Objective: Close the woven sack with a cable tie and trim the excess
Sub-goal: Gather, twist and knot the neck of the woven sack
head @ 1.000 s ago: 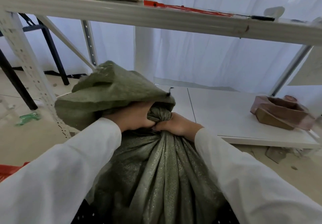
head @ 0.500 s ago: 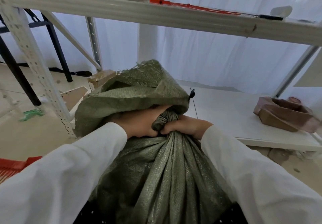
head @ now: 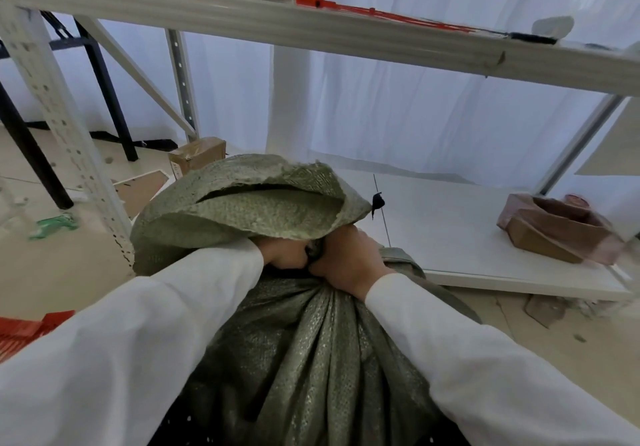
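Both hands clamped on the gathered neck of the woven sack (head: pixel 304 352)

The sack stands on the floor before a low white shelf (head: pixel 485 237); its loose top flops over the left hand (head: pixel 284 255) and right hand (head: pixel 346 262), fingers curled tight around the neck; a black cable tie (head: pixel 376 201) pokes out beside it.

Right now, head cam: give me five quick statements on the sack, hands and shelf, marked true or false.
1. Both hands, left hand and right hand, clutch the gathered neck of the green woven sack. True.
2. The sack's open top flops over above the hands. True.
3. The lower shelf board is bare. False: a crumpled brown cardboard piece lies on it, at its right end.
4. The person's sleeves are black. False: both are white.
5. A small black cable tie end sticks out at the right of the sack's folded top. True.
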Action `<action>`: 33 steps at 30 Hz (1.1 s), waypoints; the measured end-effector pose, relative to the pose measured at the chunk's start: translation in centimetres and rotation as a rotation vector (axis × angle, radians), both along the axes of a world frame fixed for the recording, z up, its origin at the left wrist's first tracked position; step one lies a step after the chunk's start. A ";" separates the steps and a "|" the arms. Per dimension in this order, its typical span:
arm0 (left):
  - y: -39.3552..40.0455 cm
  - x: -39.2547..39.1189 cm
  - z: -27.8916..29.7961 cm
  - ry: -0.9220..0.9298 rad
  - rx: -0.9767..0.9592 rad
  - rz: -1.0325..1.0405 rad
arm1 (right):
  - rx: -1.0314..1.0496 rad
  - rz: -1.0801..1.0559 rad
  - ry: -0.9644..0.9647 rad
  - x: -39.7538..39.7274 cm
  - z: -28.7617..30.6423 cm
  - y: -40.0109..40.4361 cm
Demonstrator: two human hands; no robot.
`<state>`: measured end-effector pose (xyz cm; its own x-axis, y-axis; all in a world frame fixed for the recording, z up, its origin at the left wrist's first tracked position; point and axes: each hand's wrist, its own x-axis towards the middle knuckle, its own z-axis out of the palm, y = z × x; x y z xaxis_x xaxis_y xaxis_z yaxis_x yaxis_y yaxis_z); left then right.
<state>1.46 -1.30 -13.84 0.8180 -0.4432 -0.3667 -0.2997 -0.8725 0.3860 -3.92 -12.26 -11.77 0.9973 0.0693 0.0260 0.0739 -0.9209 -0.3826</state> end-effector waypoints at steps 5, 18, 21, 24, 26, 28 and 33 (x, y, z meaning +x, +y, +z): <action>0.4 0.3 -0.1 -0.048 0.003 -0.033 | 0.066 0.059 0.030 0.2 0.4 -0.2; 4.2 0.4 4.5 -0.388 -0.422 0.170 | 0.183 0.146 0.284 0.9 1.5 -0.2; 6.3 3.0 3.5 -0.351 -0.513 0.504 | 0.124 0.176 0.269 0.7 1.5 0.0; 8.9 4.1 1.8 -0.334 -0.419 0.718 | 0.142 0.230 0.292 0.5 1.7 -0.1; 10.2 3.7 1.2 -0.355 -0.432 0.821 | 0.191 0.227 0.323 0.5 1.8 -0.3; 11.6 3.6 0.8 -0.334 -0.480 0.931 | 0.222 0.214 0.340 0.7 1.6 -0.5; 13.6 3.7 0.2 -0.092 -0.932 1.296 | 0.264 0.189 0.367 1.3 1.2 -0.5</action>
